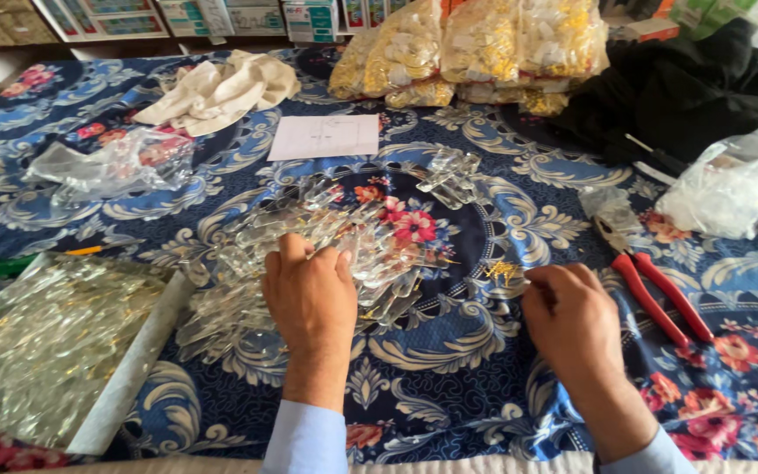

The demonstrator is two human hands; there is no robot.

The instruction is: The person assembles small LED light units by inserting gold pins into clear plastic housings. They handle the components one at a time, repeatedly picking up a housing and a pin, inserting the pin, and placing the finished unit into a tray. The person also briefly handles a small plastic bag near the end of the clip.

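A small shop or trade storeroom used as an assembly bench. At twelve o'clock, shelving [177, 16] holds rows of boxed stock. Bulk bags of small yellow and white parts [475, 48] sit at one o'clock. A floral blue cloth [449, 369] covers the work surface, bearing a heap of clear crystal pieces [326, 241], red-handled pliers [655, 294] at three o'clock, and a tray of finished pieces [46, 347] at eight o'clock.

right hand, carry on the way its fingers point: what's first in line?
The right hand points up-left toward the small cluster of gold pins on the floral cloth; those likely come first. The fingertips look almost on them.
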